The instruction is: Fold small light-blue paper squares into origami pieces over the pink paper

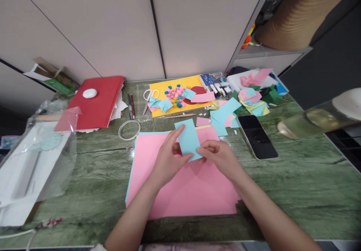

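Note:
A small light-blue paper rectangle (pixel 188 138) is held up, slightly tilted, above a stack of large pink paper sheets (pixel 180 194). My left hand (pixel 170 157) grips its left side, with the thumb at the lower edge and a finger along the upper left. At the lower right corner, my right hand (pixel 220 155) pinches the paper between thumb and fingers. Just beyond it, a small pink paper piece (pixel 203 121) lies on the table. Light-blue paper strips (pixel 225 111) are heaped to the right of that.
A phone (pixel 258 136) lies right of the sheets, near a clear bottle (pixel 313 119). A tape roll (pixel 129 130), scissors (pixel 150 95) and a pencil (pixel 179 116) lie behind. A red folder (pixel 94 104) and a plastic bag (pixel 64 160) occupy the left of the green table (pixel 96 190).

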### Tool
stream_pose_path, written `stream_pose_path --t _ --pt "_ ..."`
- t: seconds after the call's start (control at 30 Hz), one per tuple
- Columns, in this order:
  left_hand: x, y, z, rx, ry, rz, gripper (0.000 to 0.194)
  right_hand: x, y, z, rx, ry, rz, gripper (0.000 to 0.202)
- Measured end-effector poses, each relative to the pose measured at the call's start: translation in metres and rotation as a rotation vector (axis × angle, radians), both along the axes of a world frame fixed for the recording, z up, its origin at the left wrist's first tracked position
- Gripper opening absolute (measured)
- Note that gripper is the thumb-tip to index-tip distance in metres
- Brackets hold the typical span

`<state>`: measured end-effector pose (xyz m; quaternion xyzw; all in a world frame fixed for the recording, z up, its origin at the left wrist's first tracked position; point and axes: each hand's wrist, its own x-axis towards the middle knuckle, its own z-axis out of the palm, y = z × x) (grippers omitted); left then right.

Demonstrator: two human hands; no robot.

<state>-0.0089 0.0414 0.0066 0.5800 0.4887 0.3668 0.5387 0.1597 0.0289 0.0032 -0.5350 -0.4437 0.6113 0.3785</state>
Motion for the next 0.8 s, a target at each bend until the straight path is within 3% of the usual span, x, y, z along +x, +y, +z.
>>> stream_pose_path --t 0.13,0.33,0.8 --pt "0.0001 -0.0006 0.0006 0.0 -0.001 -0.009 0.077 0.0002 0.0002 -0.0006 0.004 0.025 0.001 0.02" --pt "-0.0005 -0.0007 0.0001 -0.025 -0.117 -0.033 0.066 0.0001 0.0004 -0.001 -0.009 0.041 0.015 0.021" --pt "-0.0011 0.0006 -0.0004 -0.016 -0.146 -0.009 0.075 0.0003 0.0002 -0.0004 0.015 0.007 0.044 0.018"
